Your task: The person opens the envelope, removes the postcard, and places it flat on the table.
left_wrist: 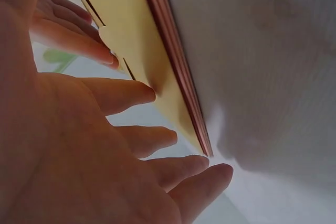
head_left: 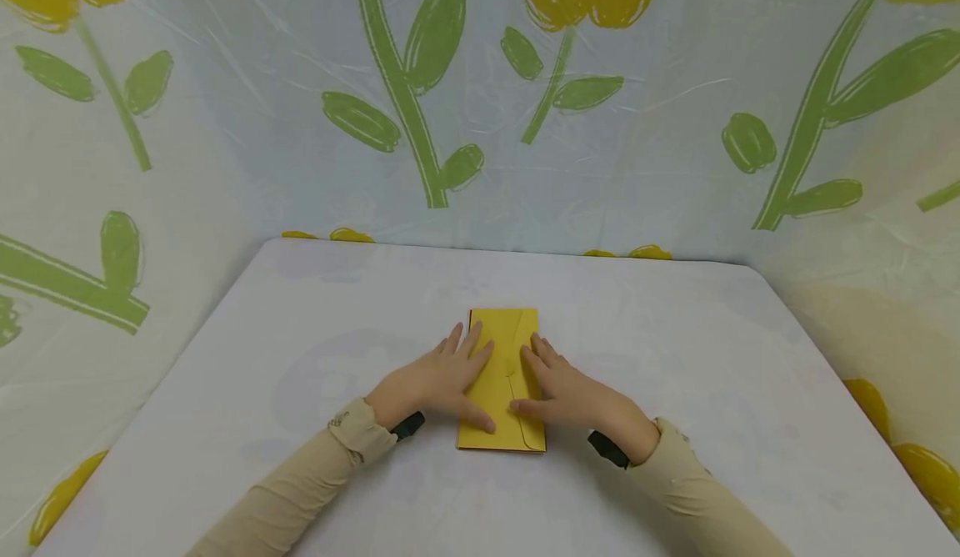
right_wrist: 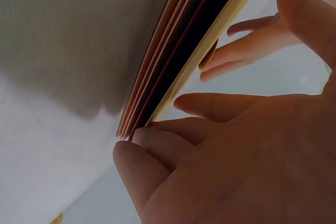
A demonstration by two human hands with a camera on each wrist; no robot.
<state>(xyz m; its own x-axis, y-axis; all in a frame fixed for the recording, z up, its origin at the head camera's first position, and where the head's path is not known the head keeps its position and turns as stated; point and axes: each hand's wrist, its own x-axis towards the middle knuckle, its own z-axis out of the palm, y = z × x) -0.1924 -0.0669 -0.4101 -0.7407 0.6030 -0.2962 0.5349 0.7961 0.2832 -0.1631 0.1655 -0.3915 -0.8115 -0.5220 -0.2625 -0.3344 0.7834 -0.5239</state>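
Note:
A yellow envelope lies lengthwise on the table, its curved flap seam facing up. In the wrist views it tops a small stack whose layered reddish-brown edges show. My left hand is spread over the left side, fingers straight, with the index fingertip at the yellow face. Over the right side lies my right hand, its fingers extended and its thumb above the flap seam. The right wrist view has the fingertips beside the stack's edge, where a dark gap parts the upper layers. Neither hand curls around the envelopes.
The white-covered table extends around the stack on all sides. Behind it and at both sides hangs a pale cloth printed with yellow flowers and green leaves. Dark bands sit at both wrists, by the beige sleeves.

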